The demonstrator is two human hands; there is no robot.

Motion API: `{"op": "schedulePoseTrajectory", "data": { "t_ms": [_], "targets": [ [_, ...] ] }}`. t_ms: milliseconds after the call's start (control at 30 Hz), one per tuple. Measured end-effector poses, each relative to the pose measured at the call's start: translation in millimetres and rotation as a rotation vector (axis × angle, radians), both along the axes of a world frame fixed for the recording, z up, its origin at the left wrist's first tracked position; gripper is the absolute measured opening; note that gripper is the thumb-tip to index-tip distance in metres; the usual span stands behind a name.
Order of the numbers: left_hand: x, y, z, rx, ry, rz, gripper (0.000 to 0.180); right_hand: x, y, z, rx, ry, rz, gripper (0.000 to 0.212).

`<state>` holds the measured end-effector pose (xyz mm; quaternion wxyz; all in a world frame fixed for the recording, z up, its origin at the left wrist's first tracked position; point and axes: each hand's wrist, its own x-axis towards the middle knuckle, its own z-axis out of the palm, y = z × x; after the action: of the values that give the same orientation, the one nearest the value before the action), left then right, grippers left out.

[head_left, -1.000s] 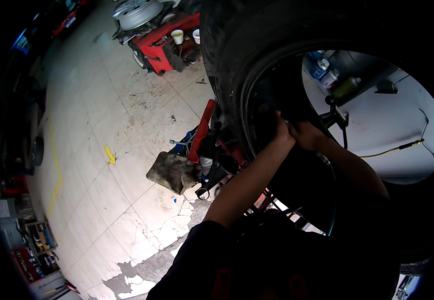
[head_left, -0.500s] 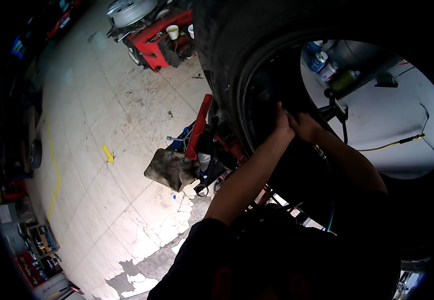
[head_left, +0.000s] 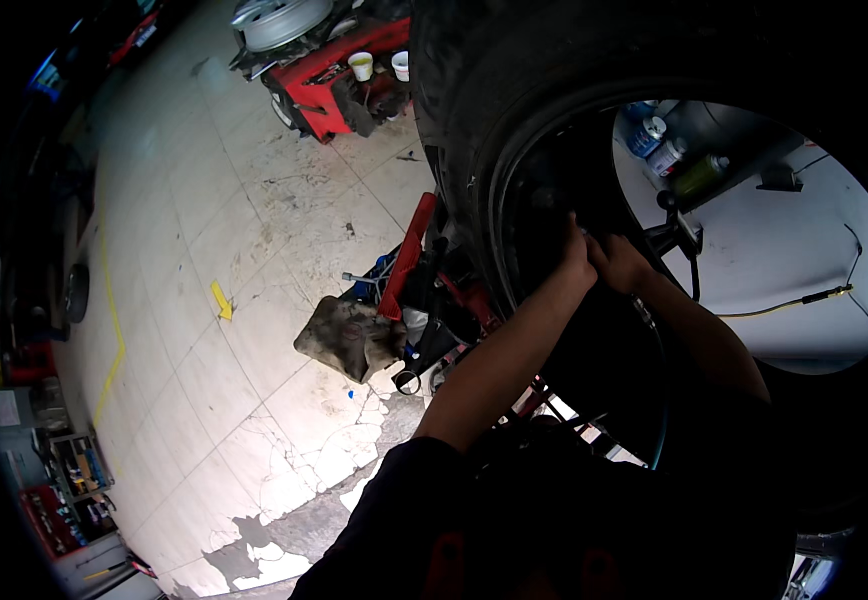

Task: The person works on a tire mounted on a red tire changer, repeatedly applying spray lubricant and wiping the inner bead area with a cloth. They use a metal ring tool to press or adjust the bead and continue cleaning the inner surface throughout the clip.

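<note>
Both hands sit a touch lower and further right than a second ago, pressed together at the inner edge of the large black rubber tyre (head_left: 474, 70). That tyre stands upright, directly ahead of and above them. The left hand (head_left: 576, 262) lies against the dark wheel rim (head_left: 529, 215), nearer the tread; the right hand (head_left: 619, 262) touches it alongside. Whether either one grips anything, I cannot tell: the fingers are lost in shadow.

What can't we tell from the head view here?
- Left hand and right hand: fingers and any tool lost in shadow inside the tire.
- Wheel centre: too dark.
- Tire's right side: cut by the frame edge.
- Cans on the shelf: too small.
</note>
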<state>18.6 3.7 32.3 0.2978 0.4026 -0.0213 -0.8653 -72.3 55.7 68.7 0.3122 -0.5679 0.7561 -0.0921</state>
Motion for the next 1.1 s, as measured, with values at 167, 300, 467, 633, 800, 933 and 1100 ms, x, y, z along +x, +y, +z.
{"op": "schedulePoseTrajectory", "data": {
  "t_ms": [167,300,467,633,800,933,1100],
  "targets": [
    [3,0,-6,-0.032,0.076,-0.018,0.066,1,0,-5,0.011,0.04,-0.02,0.056],
    [2,3,6,-0.021,-0.027,-0.063,0.068,0,6,4,0.032,0.043,0.02,0.059],
    [9,-2,1,-0.036,-0.005,-0.057,0.066,6,-3,3,0.019,0.032,-0.005,0.06],
    [3,5,8,-0.055,-0.048,-0.069,0.066,-4,9,-3,0.027,0.084,0.014,0.062],
    [6,-5,1,-0.047,0.002,-0.053,0.063,3,-6,0,-0.015,0.03,-0.01,0.061],
    [2,1,-4,-0.046,-0.074,-0.086,0.067,-3,9,-4,0.064,-0.048,-0.053,0.061],
    [8,-1,12,-0.073,-0.065,-0.081,0.066,5,-5,5,-0.008,-0.026,-0.04,0.058]
  ]
}}
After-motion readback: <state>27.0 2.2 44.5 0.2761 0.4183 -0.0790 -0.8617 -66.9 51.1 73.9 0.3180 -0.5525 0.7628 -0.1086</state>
